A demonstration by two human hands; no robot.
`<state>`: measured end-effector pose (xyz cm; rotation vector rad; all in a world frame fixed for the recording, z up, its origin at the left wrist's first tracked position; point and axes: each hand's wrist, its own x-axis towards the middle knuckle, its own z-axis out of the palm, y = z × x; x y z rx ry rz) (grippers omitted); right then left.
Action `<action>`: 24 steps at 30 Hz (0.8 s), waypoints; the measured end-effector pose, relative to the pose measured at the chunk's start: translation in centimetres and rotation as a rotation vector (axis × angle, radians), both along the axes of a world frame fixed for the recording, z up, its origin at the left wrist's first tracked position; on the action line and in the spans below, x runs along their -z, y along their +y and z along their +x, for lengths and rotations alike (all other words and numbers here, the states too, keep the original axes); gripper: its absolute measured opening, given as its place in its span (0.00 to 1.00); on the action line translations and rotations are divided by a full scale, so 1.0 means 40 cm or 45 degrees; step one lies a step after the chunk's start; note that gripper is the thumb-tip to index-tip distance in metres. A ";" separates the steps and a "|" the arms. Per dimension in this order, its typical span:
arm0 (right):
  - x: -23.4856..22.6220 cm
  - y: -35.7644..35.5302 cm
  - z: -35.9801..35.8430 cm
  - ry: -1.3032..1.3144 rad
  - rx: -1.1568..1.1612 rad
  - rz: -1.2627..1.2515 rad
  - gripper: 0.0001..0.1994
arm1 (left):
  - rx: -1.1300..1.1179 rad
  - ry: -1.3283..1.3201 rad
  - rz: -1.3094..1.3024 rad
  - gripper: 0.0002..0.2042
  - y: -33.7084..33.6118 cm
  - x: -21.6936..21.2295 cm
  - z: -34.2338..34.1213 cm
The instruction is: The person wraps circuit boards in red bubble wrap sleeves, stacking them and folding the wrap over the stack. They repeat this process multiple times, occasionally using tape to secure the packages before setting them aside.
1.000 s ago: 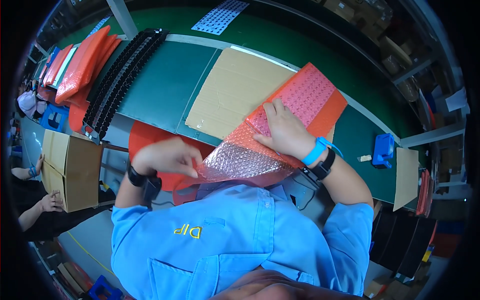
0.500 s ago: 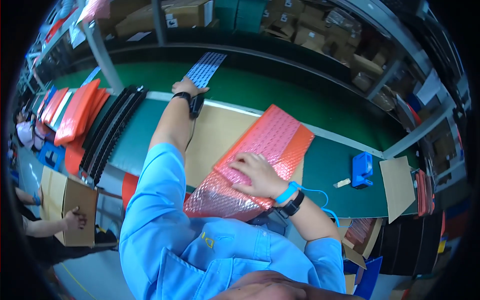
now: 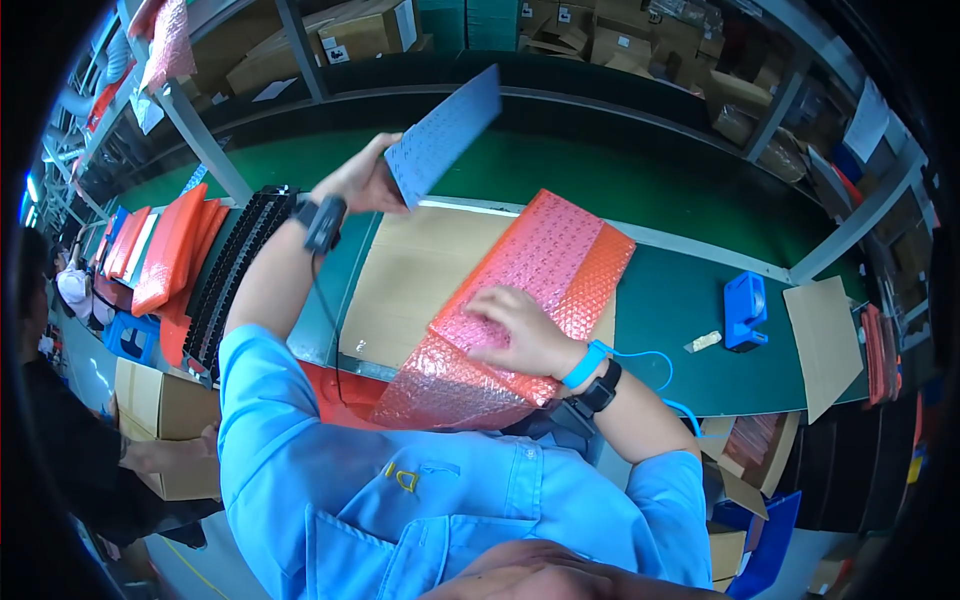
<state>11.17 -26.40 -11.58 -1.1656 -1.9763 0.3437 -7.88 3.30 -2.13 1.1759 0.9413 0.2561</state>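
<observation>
My left hand (image 3: 365, 180) is closed on the near end of a flat, pale blue-grey patterned panel (image 3: 445, 135), which is lifted and tilted above the green conveyor belt (image 3: 560, 170). A red bubble-wrap bag (image 3: 560, 245) lies slanted on a cardboard sheet (image 3: 400, 270) in front of me. Inside it a flat patterned panel shows through the film. My right hand (image 3: 520, 335) rests on the bag's lower part with the fingers curled; whether they pinch the film cannot be made out.
Black slotted racks (image 3: 240, 270) and stacked red bubble bags (image 3: 170, 250) stand at the left. A blue tape dispenser (image 3: 743, 312) and a cardboard piece (image 3: 824, 345) sit at the right. At lower left a co-worker holds a carton (image 3: 170, 405). Metal posts (image 3: 205, 140) rise behind the bench.
My left hand has raised the patterned panel off the belt and tilted it. My right hand stays on the bag. The co-worker and carton have shifted.
</observation>
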 end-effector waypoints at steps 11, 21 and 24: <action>-0.290 0.172 0.342 0.380 0.643 -0.062 0.21 | 0.474 -0.952 -0.329 0.38 -0.509 0.112 -0.182; -0.254 0.241 0.414 0.756 0.501 -0.811 0.09 | -0.236 -0.079 1.099 0.26 -0.591 0.227 -0.197; -0.177 0.241 0.450 0.640 0.611 -0.957 0.09 | -0.204 0.048 1.594 0.24 -0.607 0.256 -0.164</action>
